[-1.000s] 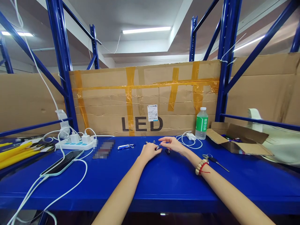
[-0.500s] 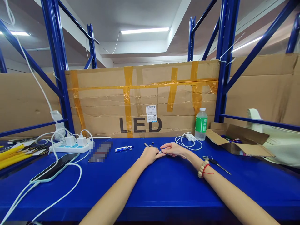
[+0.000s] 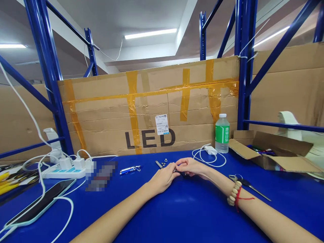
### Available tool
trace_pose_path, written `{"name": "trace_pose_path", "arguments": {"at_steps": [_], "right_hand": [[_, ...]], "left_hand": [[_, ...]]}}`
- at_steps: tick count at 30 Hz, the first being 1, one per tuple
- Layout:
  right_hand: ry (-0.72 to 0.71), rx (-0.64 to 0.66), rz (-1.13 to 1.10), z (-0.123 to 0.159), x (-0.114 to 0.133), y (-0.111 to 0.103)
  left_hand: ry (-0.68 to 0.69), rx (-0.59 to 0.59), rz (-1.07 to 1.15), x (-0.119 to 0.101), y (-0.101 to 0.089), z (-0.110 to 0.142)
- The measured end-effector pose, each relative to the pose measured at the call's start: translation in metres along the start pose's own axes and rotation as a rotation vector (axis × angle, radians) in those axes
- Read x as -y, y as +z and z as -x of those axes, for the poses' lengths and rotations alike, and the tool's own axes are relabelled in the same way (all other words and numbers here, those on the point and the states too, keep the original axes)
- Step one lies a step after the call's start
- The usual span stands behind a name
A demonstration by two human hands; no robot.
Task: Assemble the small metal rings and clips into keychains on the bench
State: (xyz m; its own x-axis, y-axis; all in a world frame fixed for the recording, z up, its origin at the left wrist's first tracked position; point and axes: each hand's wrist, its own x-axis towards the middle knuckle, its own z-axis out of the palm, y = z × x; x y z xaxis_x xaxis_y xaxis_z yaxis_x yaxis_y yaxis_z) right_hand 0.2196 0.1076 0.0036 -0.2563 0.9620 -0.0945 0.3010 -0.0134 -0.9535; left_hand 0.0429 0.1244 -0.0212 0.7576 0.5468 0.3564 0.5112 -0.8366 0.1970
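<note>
Both hands meet at the middle of the blue table [image 3: 182, 209]. My left hand [image 3: 163, 177] and my right hand [image 3: 191, 167] pinch a small dark and silvery part [image 3: 176, 170] between their fingertips; I cannot make out what it is. Just behind them lie a few small metal pieces [image 3: 162, 163]. A small blue keychain flashlight [image 3: 129, 169] lies to the left of my left hand. My right wrist wears a beaded bracelet [image 3: 233, 194] with a red string.
A green-labelled water bottle [image 3: 222, 133], a white charger with coiled cable [image 3: 209, 153] and an open cardboard box [image 3: 273, 153] stand at the right. Keys [image 3: 243, 182] lie by my right forearm. A power strip [image 3: 66, 168] and phone [image 3: 37, 204] are at the left. A taped cardboard wall [image 3: 152, 108] closes the back.
My right hand came from open fingers above the table down to my left hand, and both now pinch the small part. The view has moved closer and slightly right.
</note>
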Motion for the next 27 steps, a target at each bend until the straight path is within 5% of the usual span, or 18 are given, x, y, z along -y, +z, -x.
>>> {"name": "trace_pose_path", "arguments": {"at_steps": [6,12,19,27], "right_hand": [[-0.049,0.011,-0.026,-0.003,-0.004,0.002],[-0.370,-0.231,0.054,-0.015,-0.013,0.010],[-0.750,-0.370,0.394,-0.016,-0.018,0.007],[-0.803,-0.450,0.551,-0.010,-0.017,0.007]], "left_hand": [[0.077,-0.133,0.217,0.003,0.002,0.002],[-0.115,-0.300,0.182,0.013,0.006,-0.001],[-0.106,-0.247,0.075,0.014,0.007,0.001],[-0.044,-0.260,0.152,0.008,0.004,0.005]]}}
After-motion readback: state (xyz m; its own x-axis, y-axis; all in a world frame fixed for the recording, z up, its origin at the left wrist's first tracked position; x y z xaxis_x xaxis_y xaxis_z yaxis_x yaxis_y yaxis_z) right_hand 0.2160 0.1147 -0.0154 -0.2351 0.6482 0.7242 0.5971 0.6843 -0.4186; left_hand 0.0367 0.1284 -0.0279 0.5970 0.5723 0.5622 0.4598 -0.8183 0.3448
